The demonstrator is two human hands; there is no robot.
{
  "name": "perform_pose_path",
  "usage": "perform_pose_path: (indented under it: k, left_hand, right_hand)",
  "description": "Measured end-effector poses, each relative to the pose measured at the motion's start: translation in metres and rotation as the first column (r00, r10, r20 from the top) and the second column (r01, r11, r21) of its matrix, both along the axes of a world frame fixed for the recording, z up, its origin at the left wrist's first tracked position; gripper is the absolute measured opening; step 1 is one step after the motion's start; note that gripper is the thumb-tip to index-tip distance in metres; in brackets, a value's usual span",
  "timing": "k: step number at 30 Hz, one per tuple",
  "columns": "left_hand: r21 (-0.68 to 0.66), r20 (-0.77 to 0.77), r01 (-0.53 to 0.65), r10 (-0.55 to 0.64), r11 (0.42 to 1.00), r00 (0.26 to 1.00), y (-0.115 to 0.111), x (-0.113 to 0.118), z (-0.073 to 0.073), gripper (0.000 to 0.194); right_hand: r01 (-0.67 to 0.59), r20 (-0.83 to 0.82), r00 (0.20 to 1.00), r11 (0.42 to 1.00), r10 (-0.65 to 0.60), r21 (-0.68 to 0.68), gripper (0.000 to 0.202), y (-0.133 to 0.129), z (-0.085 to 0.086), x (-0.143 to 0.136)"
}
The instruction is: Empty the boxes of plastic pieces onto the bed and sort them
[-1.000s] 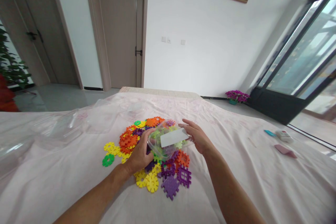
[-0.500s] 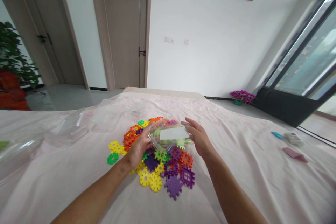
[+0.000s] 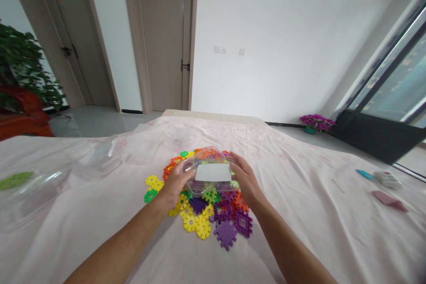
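Between my two hands is a clear plastic container [image 3: 208, 188], held over a heap of toy pieces. A white label [image 3: 213, 172] sits on its top face. My left hand [image 3: 175, 184] grips its left side, thumb on top. My right hand [image 3: 244, 177] closes on the right side, thumb beside the label. Beneath and around lie yellow notched discs [image 3: 196, 222], purple square interlocking pieces [image 3: 226, 234], orange pieces [image 3: 169, 168] and green ones. The container hides the middle of the heap. Whether anything is inside it I cannot tell.
Several clear plastic containers [image 3: 103, 155] stand at the left on the pink cloth [image 3: 306, 230]; a green piece [image 3: 16, 180] shows by the nearest one. At the right lie a blue object [image 3: 365, 174], a small white box [image 3: 388, 179] and a folded pink item [image 3: 389, 200].
My right hand has closed on the container's right side, its thumb now on top. The container has tilted and shifted slightly. The whole view has moved a little to the left.
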State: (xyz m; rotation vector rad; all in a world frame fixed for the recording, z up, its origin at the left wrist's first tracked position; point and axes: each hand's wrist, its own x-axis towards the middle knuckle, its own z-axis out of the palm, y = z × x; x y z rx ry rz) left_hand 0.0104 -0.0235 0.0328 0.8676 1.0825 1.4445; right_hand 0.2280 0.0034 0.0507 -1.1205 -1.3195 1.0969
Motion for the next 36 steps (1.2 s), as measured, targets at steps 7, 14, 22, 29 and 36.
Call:
perform_pose_path:
  k: [7,14,22,29,36]
  left_hand:
    - [-0.146,0.152,-0.01,0.033,0.989,0.988,0.017,-0.028,-0.012,0.058]
    - [-0.307,0.18,-0.128,0.189,0.943,0.965,0.009,-0.068,-0.02,0.038]
    - [-0.482,0.033,-0.396,0.467,0.782,0.883,-0.016,-0.142,-0.025,0.01]
    - [-0.437,-0.115,-0.603,0.623,0.668,0.774,-0.052,-0.195,-0.022,0.01]
    - [-0.041,-0.533,-0.724,0.598,0.688,0.598,-0.094,-0.236,-0.055,0.04]
  right_hand:
    - [-0.133,-0.048,0.99,0.991,0.132,-0.03,0.067,-0.002,-0.003,-0.004]
    - [-0.161,0.082,0.982,0.978,0.173,-0.129,0.043,0.003,-0.022,-0.007]
    - [-0.211,0.152,0.963,0.973,0.223,-0.088,0.035,0.006,-0.042,-0.016]
    - [-0.226,0.202,0.948,0.968,0.245,-0.113,0.031,0.007,-0.053,-0.016]
    - [-0.233,0.204,0.944,0.963,0.258,-0.138,0.03,0.009,-0.059,-0.015]
